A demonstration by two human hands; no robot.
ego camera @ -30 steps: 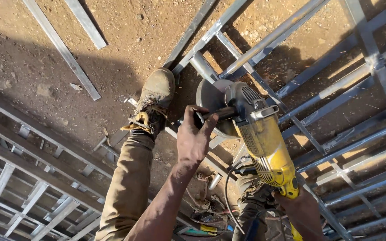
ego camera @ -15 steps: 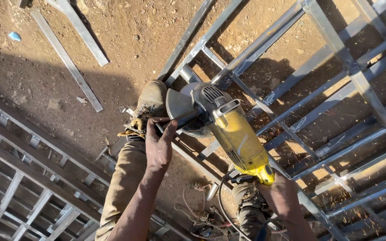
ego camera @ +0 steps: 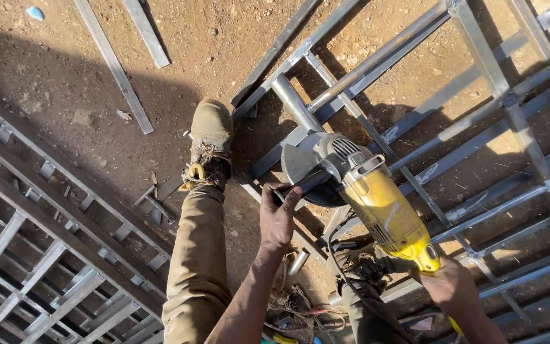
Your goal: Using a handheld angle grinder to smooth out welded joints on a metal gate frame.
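The left hand (ego camera: 279, 216) wraps the side handle and the right hand (ego camera: 451, 285) grips the back of the yellow grinder (ego camera: 377, 204), sitting on the metal frame (ego camera: 479, 70), where the wheel could jump toward the boot (ego camera: 210, 143).

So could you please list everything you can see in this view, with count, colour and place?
yellow and grey angle grinder: one, centre, over the frame, held in both hands
grey metal grid frame: one, right half, flat on the ground
grey metal grille frame: one, lower left, on the ground
loose grey metal strips: two, upper left, on the dirt
short metal tube: one, silver, between the feet
tangled cables: several, mixed colours, bottom centre
brown dirt ground: throughout
worn brown boot: one in clear view, left of the grinder
left hand: grip on the black side handle
right hand: grip on the grinder's rear end
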